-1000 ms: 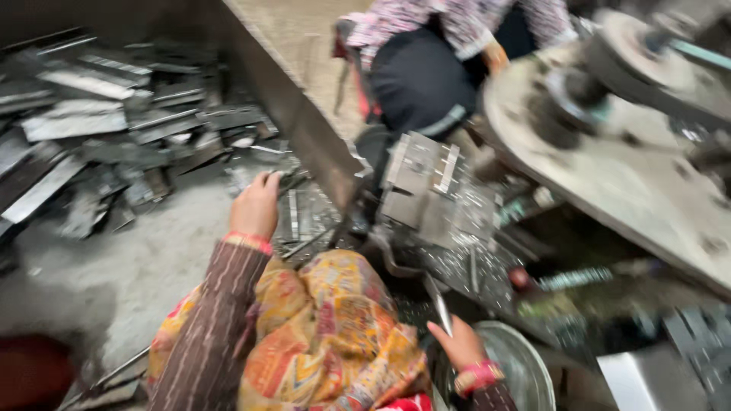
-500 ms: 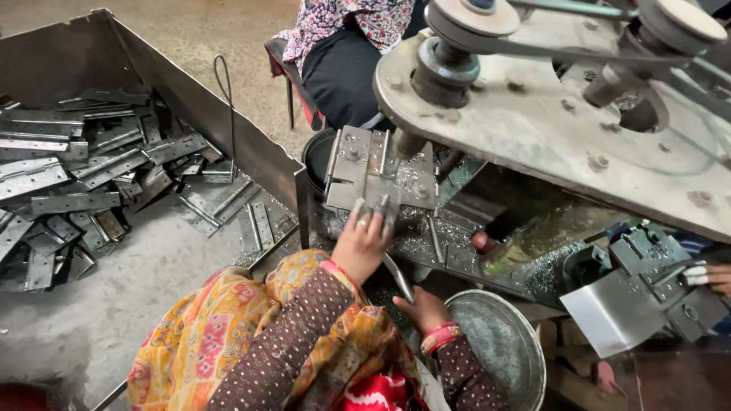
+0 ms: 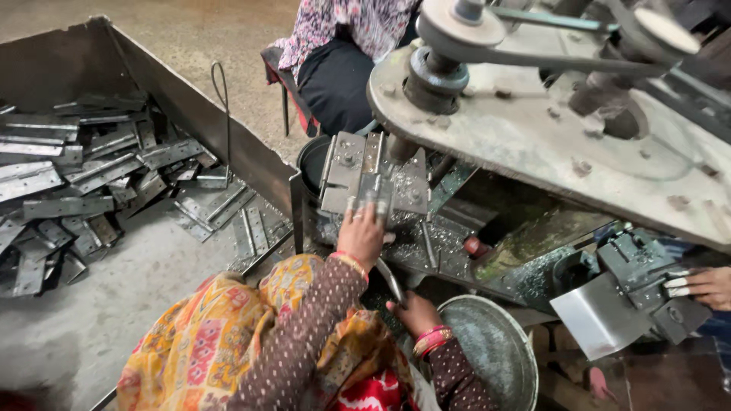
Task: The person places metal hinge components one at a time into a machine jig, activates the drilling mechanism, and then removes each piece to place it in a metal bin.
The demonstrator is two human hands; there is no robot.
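Note:
My left hand (image 3: pixel 364 234) reaches forward to a grey metal press fixture (image 3: pixel 343 171), and its fingers pinch a small flat metal piece (image 3: pixel 373 199) against the fixture's front. My right hand (image 3: pixel 415 312) is lower and closer to me, closed around a thin metal rod (image 3: pixel 390 280) that points up toward the fixture. Both arms wear brown dotted sleeves and red bangles. An orange patterned cloth (image 3: pixel 198 350) lies over my lap.
A dark metal bin (image 3: pixel 190 106) at the left holds several flat metal strips (image 3: pixel 84 175). A round metal bowl (image 3: pixel 495 354) sits under my right hand. The machine's big plate with pulleys (image 3: pixel 548 129) overhangs on the right. One person sits behind (image 3: pixel 343 53); another person's hand (image 3: pixel 704 285) grips a machine part.
My left hand has come from the strips at the bin's edge over to the press fixture. My right hand stays by the bowl with the rod.

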